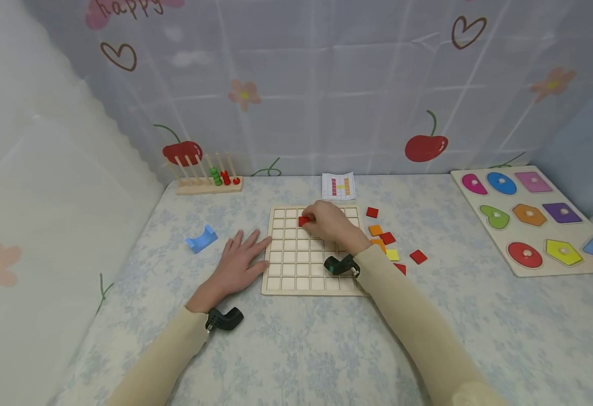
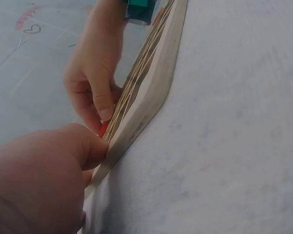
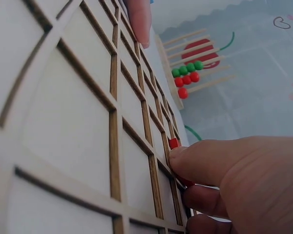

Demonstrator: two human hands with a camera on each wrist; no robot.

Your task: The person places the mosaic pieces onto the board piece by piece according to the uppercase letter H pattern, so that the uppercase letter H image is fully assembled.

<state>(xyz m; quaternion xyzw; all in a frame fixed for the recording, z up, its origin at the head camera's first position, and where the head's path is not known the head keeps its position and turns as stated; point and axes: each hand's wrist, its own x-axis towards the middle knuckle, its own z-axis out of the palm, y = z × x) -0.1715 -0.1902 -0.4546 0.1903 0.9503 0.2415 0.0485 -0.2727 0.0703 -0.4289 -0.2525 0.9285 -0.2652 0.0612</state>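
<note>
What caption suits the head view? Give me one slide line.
Right hand holds a red square tile at a wooden grid board; left hand touches its edge.

Both arms reach forward from the near side in pale sleeves. The left hand (image 1: 240, 262) lies palm down at left, fingers (image 1: 248, 241) spread. The right hand (image 1: 332, 221) reaches farther, thumb and fingers curled in a pinch.

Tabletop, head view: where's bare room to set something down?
Free: cloth in front of the grid board, between left sleeve and right sleeve; also between right sleeve and near edge of shape puzzle. Crowded: board's right side, scattered with loose tiles; board's left edge, at left hand.
</note>
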